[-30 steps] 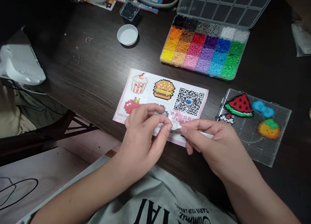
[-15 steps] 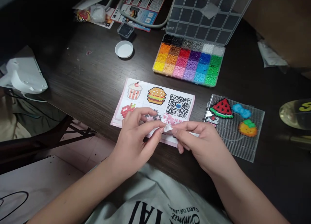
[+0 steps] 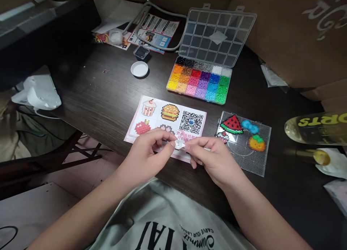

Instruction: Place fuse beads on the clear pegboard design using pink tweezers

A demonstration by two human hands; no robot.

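Left hand (image 3: 148,150) and right hand (image 3: 214,158) still pinching small white piece (image 3: 179,145); bead-box lid (image 3: 199,35) now wholly in view

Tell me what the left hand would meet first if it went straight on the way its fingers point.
The left hand touches the small white piece; straight on, the first thing beyond looks to be the right hand, though depth is unclear.

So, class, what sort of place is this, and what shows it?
Probably a desk used for bead crafts: colour-sorted beads, a printed sheet of pixel pictures, and a clear board bearing a watermelon piece.
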